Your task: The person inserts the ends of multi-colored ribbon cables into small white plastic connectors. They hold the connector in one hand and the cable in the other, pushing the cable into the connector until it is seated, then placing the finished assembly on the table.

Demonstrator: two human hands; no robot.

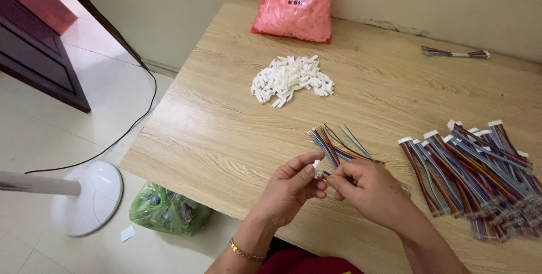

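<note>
Two hands (333, 186) pinch wires (339, 147); connector pile (291, 79), finished cables (480, 172) nearby.

Soft, even daylight fills the scene, bright without harshness. The table (237, 133) is evenly lit, its wood grain crisp. The floor (68, 127) left of the table is palest, nearly washed out, with a faint sheen. Shadows are weak: a thin one under the white pile (291, 80) on the table, a soft one beneath the hands. The red bag (296, 5) at the table's far edge glares slightly. Focus holds throughout; the table's edges bow a little from wide-angle distortion.
</note>
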